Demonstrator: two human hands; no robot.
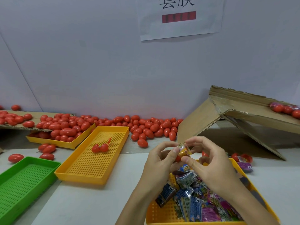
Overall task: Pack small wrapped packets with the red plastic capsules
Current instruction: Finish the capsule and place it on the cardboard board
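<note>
cardboard first: a torn cardboard box (pixel 243 117) leans open at the desk's far right corner, and a flat cardboard sheet (pixel 14 126) at the far left carries part of the heap of closed red capsules (pixel 146 125) that runs along the desk's far edge. nearer, a green tray (pixel 9 192) sits at the left edge, a yellow tray (pixel 78 174) mid-desk holds one opened capsule (pixel 99 147), and a near-right tray (pixel 155 213) is still piled with wrapped packets (pixel 199 197). judging by that pile and the heap, some capsules look done but plenty is left. above the packet tray, the left hand (pixel 159 163) grips a red capsule half (pixel 178 158), mostly hidden, while the right hand (pixel 209 161) pinches a rolled packet (pixel 184 149) at its mouth. the packet's long axis tilts, upper end up-left, lower end toward the capsule; it seems partly in.
</note>
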